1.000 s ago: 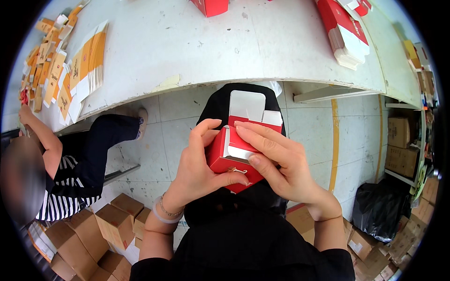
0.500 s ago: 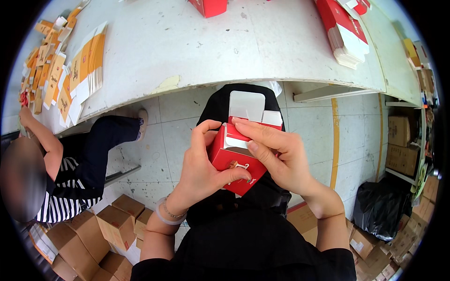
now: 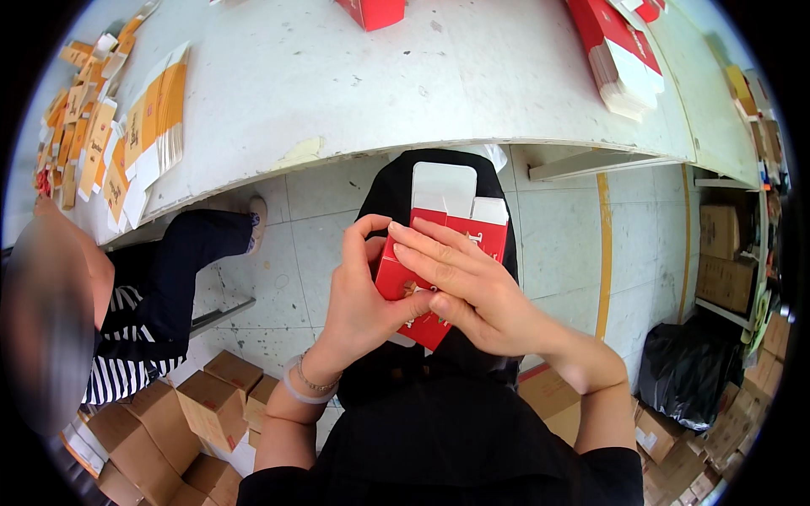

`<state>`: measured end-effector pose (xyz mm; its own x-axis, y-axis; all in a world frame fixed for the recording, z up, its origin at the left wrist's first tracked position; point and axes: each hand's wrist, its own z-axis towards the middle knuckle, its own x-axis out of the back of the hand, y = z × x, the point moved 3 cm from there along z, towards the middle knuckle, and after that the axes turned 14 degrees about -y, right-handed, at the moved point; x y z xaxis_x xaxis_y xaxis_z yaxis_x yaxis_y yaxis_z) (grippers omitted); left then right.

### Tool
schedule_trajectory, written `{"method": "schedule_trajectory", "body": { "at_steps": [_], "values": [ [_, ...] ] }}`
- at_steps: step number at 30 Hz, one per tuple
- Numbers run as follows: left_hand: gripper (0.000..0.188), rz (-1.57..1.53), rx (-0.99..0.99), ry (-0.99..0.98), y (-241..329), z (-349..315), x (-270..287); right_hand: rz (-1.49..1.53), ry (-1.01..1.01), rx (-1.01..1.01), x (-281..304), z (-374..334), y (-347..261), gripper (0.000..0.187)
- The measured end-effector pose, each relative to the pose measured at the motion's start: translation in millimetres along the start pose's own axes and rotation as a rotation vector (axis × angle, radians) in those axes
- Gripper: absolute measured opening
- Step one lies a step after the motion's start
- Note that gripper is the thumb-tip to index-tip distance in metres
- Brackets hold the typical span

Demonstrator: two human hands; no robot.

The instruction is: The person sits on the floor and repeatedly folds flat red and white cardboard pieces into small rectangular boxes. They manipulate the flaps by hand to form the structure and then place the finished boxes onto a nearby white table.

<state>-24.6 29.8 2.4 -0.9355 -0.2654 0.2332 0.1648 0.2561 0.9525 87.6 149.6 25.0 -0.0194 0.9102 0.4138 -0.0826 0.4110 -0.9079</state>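
Observation:
A small red carton (image 3: 391, 277) stands over my lap, partly hidden by my fingers. My left hand (image 3: 353, 282) wraps round its left side, with the thumb across the front. My right hand (image 3: 481, 299) lies over the carton's upper end, fingers pressed together and thumb on the front, so both hands hold it. The end flap under the right fingers is hidden. Beneath it, on my dark-clothed lap, rest flattened red cartons (image 3: 489, 239) with white flaps (image 3: 444, 189) pointing toward the table.
On the white table (image 3: 312, 93) are a stack of flat red cartons (image 3: 612, 51), another red box (image 3: 375, 12) and orange cartons (image 3: 160, 105). A person in stripes (image 3: 126, 346) sits at left. Brown boxes (image 3: 211, 406) and a black bag (image 3: 688, 371) lie on the floor.
My right hand has slid down over the carton's end, covering the white opening that showed before. The person at left has leaned closer.

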Motion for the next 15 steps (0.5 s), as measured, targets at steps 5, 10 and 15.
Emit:
{"method": "schedule_trajectory", "body": {
  "at_steps": [5, 10, 15],
  "values": [
    [0.099, -0.622, -0.112, 0.053, -13, 9, 25, 0.346, 0.035, -0.057, 84, 33, 21, 0.033],
    [0.055, -0.452, 0.085, 0.047, -45, 4, 31, 0.730, 0.397, 0.101, 144, 52, 39, 0.039],
    [0.063, -0.258, 0.218, -0.013, -70, -3, -19, -0.690, -0.136, -0.473, 11, 6, 67, 0.039]
  ]
}}
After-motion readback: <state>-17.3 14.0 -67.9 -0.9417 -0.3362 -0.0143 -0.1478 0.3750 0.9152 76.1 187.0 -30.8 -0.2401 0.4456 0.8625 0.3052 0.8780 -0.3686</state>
